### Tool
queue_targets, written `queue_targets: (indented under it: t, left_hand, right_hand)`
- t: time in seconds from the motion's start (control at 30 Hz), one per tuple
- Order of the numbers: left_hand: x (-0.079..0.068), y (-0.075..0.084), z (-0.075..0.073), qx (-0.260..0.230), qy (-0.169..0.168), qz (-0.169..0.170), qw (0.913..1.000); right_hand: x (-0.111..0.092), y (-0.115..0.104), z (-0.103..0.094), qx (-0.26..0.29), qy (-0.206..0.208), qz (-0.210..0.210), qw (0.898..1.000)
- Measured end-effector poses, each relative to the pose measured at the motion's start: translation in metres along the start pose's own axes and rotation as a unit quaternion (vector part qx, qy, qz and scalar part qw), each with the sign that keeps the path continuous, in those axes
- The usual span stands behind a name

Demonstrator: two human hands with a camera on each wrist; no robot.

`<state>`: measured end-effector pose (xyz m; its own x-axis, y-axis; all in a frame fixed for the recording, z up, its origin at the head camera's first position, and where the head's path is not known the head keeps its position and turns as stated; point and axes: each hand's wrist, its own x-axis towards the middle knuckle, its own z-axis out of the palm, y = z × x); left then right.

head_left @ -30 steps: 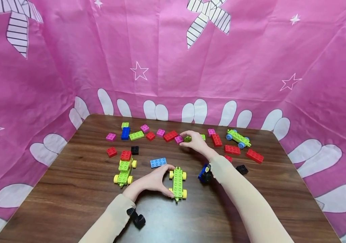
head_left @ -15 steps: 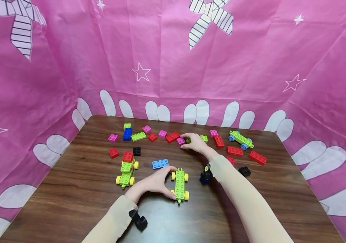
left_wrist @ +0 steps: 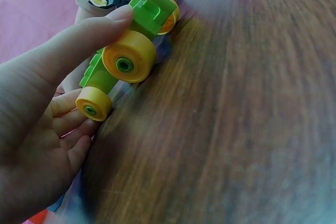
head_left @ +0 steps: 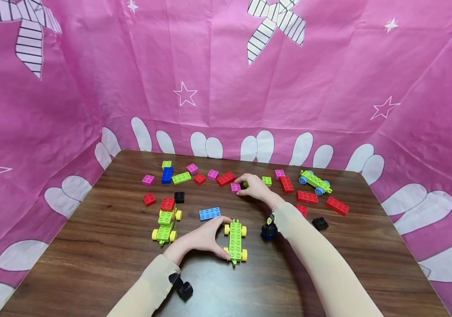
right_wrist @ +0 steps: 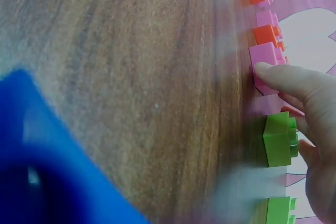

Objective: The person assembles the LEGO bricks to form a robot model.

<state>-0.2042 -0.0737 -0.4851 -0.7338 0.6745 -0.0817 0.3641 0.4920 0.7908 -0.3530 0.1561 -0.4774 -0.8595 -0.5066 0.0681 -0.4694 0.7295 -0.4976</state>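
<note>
My left hand (head_left: 206,237) grips a lime-green toy car base (head_left: 235,241) with yellow wheels, thumb at its near end and fingers at its far end. In the left wrist view the thumb (left_wrist: 100,29) presses on the green base (left_wrist: 152,11) beside a yellow wheel. Further back, my right hand (head_left: 255,187) pinches a small pink brick (head_left: 235,188). The right wrist view shows the right thumb (right_wrist: 286,80) against the pink brick (right_wrist: 264,59), fingers partly hidden behind it. A green brick (right_wrist: 278,140) sits beside those fingers.
A built green car (head_left: 165,224) with a red brick on top stands left of the left hand. A light blue brick (head_left: 209,213) lies between the hands. Several loose bricks line the back, with a blue-wheeled car base (head_left: 315,181) at right. Pink cloth (head_left: 226,79) surrounds the table (head_left: 91,246).
The pink brick has shifted slightly towards me with the right hand's fingers on it. My left hand stays on the car base. The head view has moved a little.
</note>
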Motion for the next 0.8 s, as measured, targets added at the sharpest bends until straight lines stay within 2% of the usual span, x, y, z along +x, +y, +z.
queue_targets:
  t: [0.5, 0.8]
  left_hand:
    - [0.0, 0.001, -0.001, -0.006, -0.003, -0.004, 1.0]
    - [0.0, -0.001, -0.001, -0.005, -0.004, -0.003, 1.0]
  right_hand:
    - [-0.001, -0.006, 0.0, -0.018, -0.005, 0.013, 1.0]
    - [-0.003, -0.013, -0.006, -0.013, 0.04, 0.018, 0.999]
